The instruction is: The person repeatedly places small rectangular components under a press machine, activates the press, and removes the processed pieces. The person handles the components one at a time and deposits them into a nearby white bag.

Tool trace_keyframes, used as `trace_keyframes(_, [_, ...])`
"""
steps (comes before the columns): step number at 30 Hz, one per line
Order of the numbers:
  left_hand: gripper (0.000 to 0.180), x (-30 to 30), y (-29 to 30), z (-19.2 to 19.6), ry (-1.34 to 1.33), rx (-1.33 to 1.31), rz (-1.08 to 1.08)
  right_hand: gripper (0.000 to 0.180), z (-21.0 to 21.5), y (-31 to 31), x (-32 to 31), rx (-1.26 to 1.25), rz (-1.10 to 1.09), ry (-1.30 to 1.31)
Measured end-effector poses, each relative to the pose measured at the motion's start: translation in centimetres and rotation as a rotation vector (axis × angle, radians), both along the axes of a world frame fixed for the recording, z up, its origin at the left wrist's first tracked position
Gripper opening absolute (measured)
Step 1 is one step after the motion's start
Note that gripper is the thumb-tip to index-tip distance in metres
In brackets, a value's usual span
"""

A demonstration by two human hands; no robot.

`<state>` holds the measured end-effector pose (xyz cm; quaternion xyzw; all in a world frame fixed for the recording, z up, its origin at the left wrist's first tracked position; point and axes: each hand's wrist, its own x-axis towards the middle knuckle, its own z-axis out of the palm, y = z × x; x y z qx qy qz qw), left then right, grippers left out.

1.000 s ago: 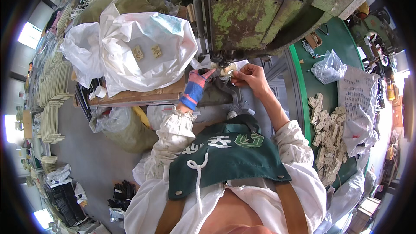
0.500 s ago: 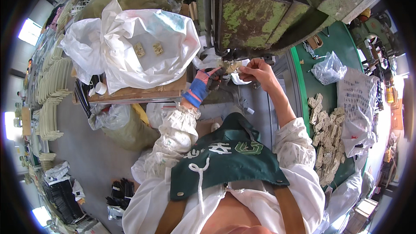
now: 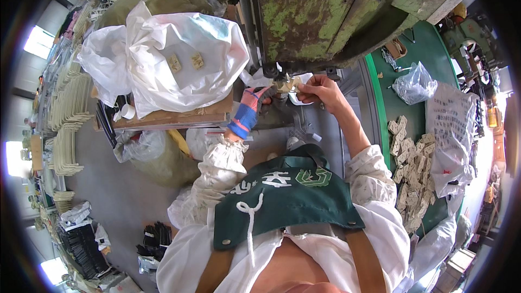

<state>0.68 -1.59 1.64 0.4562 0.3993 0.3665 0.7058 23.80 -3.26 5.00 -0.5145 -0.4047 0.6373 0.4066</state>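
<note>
Well, there is one cream piece at the machine, two more pieces lying apart inside the open white bag, and a heap of similar-looking ones on the green desk (they overlap too much to count). One clear plastic bag and one pale printed sack also lie on that desk, near the heap; the white bag sits on a brown desk to the left.

Two hands are at work. The right hand, bare, is nearly closed, thumb and fingers pinching the cream piece by its right end. The left hand, in a blue and pink glove with dark fingers, is just left of the piece, its fingers partly curled; whether it grips or touches anything I cannot tell.

The cream piece is under the front of the green, worn machine, between the two hands. It looks small and pale, with an uneven outline, and its left end is hard to make out against the dark metal.
</note>
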Motion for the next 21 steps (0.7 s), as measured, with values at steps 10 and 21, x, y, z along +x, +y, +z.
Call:
trace_keyframes(10, [0.021,-0.2,0.1,0.6,-0.025,-0.026,-0.035,0.021,0.5,-0.2,0.5,0.041,0.028,-0.025])
trace_keyframes(21, [0.038,-11.7,2.4,2.8,-0.400,-0.041,0.372,0.018,-11.4,-12.5,17.6,0.127,-0.814,-1.041])
